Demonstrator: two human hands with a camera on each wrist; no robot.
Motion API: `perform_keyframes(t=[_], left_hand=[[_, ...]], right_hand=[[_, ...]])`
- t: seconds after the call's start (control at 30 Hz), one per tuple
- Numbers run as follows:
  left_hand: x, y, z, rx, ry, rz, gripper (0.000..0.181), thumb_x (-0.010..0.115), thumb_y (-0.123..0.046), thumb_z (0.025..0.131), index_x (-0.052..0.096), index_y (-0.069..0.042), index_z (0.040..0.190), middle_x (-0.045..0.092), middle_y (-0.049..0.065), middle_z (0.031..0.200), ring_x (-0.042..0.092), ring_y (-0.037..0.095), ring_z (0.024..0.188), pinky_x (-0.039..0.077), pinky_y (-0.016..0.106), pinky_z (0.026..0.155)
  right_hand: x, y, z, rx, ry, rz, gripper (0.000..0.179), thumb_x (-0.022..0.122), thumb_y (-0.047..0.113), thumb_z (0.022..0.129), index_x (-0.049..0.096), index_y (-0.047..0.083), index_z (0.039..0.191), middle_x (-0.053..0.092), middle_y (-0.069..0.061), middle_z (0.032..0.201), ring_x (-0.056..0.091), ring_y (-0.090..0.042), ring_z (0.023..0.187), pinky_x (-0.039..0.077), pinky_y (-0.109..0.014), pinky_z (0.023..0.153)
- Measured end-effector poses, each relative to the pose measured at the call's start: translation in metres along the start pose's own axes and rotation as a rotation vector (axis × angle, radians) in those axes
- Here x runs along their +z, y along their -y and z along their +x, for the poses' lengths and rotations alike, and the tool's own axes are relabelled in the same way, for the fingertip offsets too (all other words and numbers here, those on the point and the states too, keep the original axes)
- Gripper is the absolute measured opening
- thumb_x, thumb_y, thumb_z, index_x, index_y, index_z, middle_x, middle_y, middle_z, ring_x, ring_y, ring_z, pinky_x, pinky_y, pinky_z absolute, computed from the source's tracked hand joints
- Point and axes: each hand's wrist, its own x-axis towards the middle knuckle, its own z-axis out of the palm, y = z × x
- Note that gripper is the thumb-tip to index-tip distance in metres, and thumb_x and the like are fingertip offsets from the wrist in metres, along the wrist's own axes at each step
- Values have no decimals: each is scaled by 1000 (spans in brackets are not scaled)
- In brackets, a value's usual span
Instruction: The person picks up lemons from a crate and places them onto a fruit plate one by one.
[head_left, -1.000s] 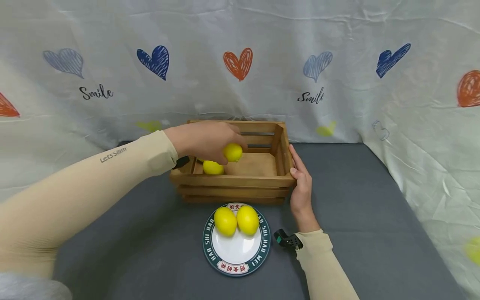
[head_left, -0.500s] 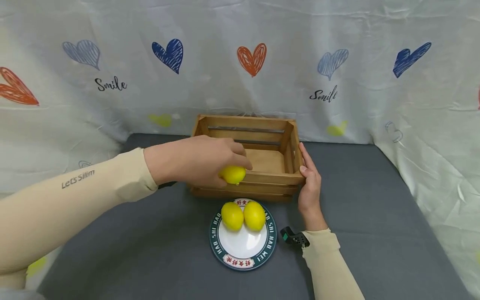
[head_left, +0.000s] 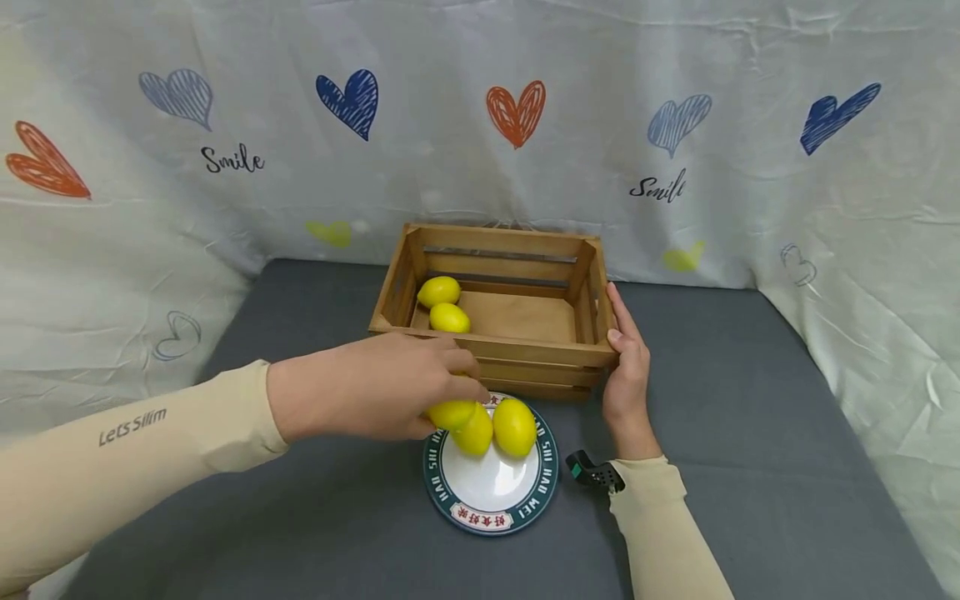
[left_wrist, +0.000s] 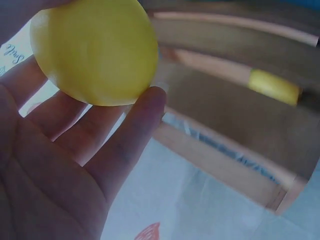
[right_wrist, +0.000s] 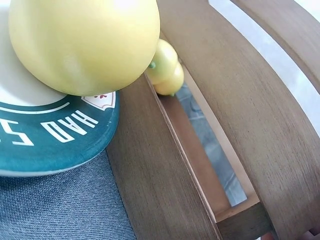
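My left hand (head_left: 390, 387) grips a yellow lemon (head_left: 450, 414) close over the far left edge of the round plate (head_left: 491, 492); in the left wrist view the fingers curve around this lemon (left_wrist: 95, 50). Two more lemons, one left (head_left: 474, 433) and one right (head_left: 514, 428), lie side by side on the plate, which is white with a green lettered rim. Behind it stands a slatted wooden crate (head_left: 536, 348) with two lemons, a rear one (head_left: 438, 291) and a front one (head_left: 450, 317), inside at its left end. My right hand (head_left: 628, 385) holds the crate's right end, thumb at the front corner.
A dark grey cloth (head_left: 720, 467) covers the table. A pale curtain (head_left: 435, 108) printed with hearts hangs close behind the crate and along both sides. The right wrist carries a black band (head_left: 595, 472), just right of the plate.
My left hand has brought a lemon out of the crate, over its front wall and toward me to the plate. My right hand keeps its place on the crate. The head view has shifted slightly.
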Motion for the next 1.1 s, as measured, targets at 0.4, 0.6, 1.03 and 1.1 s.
perform_keyframes(t=[0.4, 0.6, 1.03, 1.1], left_hand=[[70, -8, -6, -17, 50, -41, 54, 92, -17, 85, 75, -26, 136, 67, 1, 128, 59, 15, 102, 57, 25, 79], [91, -9, -2, -27, 43, -17, 58, 93, -21, 85, 73, -27, 138, 63, 1, 126, 58, 14, 98, 57, 25, 78], [111, -14, 3, -30, 41, -13, 53, 94, -24, 85, 74, -28, 134, 60, 3, 123, 55, 14, 93, 55, 25, 73], [112, -15, 5, -38, 41, -24, 52, 93, -23, 86, 74, -28, 134, 59, 4, 126, 56, 15, 93, 56, 26, 74]], right_hand=[[2, -3, -4, 3, 16, 11, 68, 32, 16, 98, 52, 32, 161, 49, 10, 169, 36, -10, 161, 22, -39, 133], [0, 0, -2, -3, -8, 13, 67, 32, 15, 98, 53, 30, 161, 49, 7, 169, 36, -11, 161, 21, -40, 134], [0, 1, 1, 0, 2, 15, 68, 33, 17, 98, 50, 27, 163, 47, 6, 171, 34, -12, 162, 21, -40, 134], [-1, 1, 1, 0, 3, 14, 68, 33, 17, 98, 51, 29, 162, 47, 8, 170, 35, -12, 162, 21, -41, 134]])
